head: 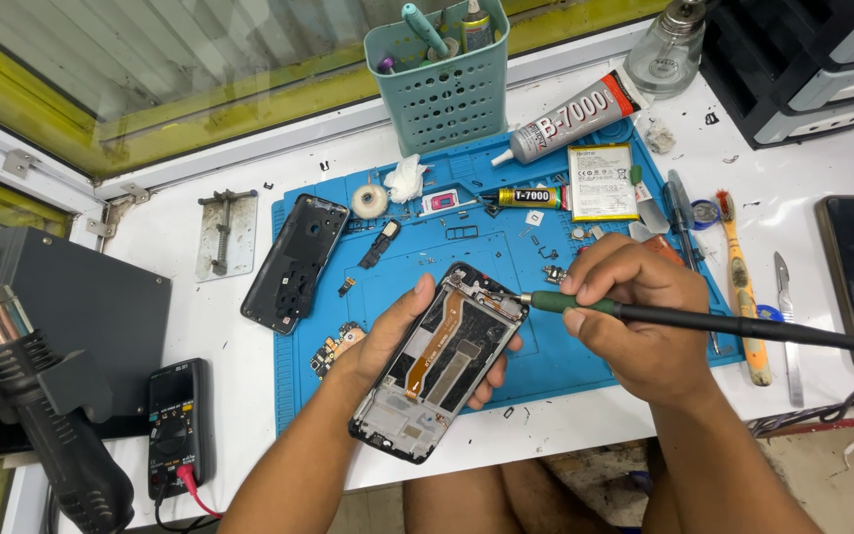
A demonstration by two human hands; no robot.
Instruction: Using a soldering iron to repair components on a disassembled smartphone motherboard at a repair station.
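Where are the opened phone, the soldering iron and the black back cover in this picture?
opened phone (442, 364): head view, on the orange flex cable in its middle, held by the left hand (387, 336).
soldering iron (585, 306): head view, on its green grip, in the right hand (635, 316).
black back cover (294, 263): head view, on its inner face.

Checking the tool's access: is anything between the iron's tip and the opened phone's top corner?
Nothing visible. The soldering iron in the right hand reaches the opened phone, held by the left hand, unobstructed.
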